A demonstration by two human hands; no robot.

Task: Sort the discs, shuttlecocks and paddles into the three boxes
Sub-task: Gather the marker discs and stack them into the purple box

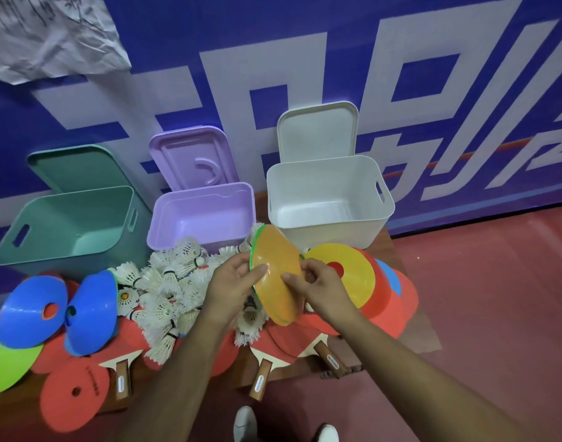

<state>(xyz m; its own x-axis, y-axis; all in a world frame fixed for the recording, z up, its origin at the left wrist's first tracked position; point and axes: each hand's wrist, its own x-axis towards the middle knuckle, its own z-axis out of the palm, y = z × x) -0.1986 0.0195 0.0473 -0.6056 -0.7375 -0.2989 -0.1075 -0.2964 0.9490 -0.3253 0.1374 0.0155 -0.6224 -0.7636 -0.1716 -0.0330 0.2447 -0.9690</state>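
Both my hands hold a tilted stack of discs, orange disc (278, 266) on top with green edges showing beneath. My left hand (233, 283) grips its left rim, my right hand (318, 287) pinches its right rim. The stack hangs above a pile of white shuttlecocks (171, 282). Three boxes stand behind: green (66, 247), purple (165, 237) and white (330, 237), all with nothing in them. A yellow disc (353, 269) lies on red and blue ones at the right. Blue discs (31, 309) lean at the left. Red paddles (123, 374) lie along the front.
Each box's lid leans on the blue banner wall behind it: green lid (72, 167), purple lid (190, 157), white lid (318, 132). A lime disc (8, 368) and a red disc (72, 393) lie front left. Red floor (496, 298) spreads to the right. My shoes (244, 422) show below.
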